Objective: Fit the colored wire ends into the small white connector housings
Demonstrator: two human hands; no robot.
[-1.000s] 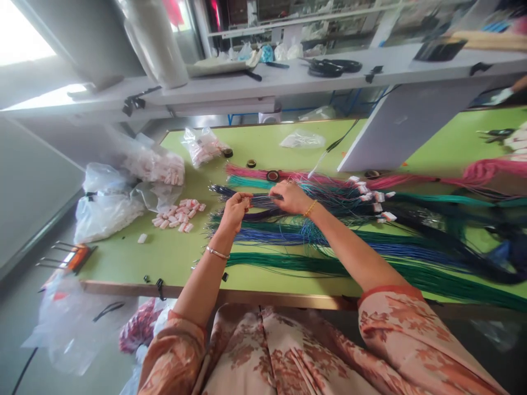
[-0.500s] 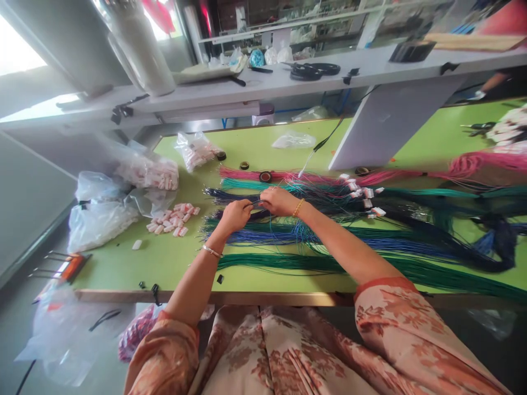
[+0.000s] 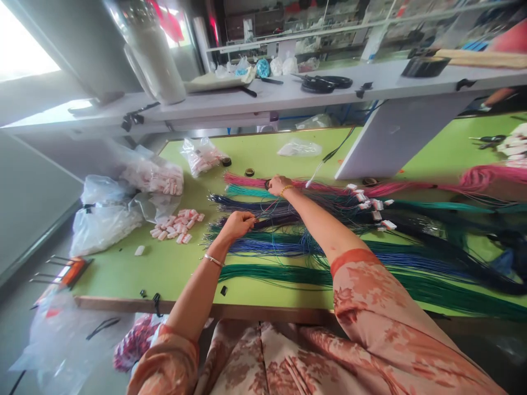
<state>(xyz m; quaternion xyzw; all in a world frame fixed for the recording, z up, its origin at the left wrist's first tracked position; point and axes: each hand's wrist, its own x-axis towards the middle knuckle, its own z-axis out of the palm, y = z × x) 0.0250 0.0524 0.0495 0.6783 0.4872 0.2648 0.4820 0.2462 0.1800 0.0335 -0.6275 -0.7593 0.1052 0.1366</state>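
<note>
Bundles of coloured wires lie side by side on the green table (image 3: 164, 263): pink (image 3: 247, 180), teal (image 3: 242, 191), dark purple (image 3: 247, 206), blue (image 3: 263, 248) and green (image 3: 267, 272). My left hand (image 3: 236, 224) is closed in a pinch on thin wires above the dark purple and green bundles. My right hand (image 3: 279, 184) reaches farther out, fingers curled on the pink wire bundle beside a small tape roll. A thin wire runs between the two hands.
Loose pink-white connectors (image 3: 177, 226) lie left of the wires, with plastic bags (image 3: 107, 211) of more beyond. White connectors (image 3: 370, 204) sit on the wires at right. A grey shelf (image 3: 288, 90) and slanted white panel (image 3: 395, 137) stand behind. An orange tool (image 3: 66, 270) rests at the left edge.
My right hand has left the left hand and reached forward to the pink bundle. The left hand stayed over the dark wires, still pinched.
</note>
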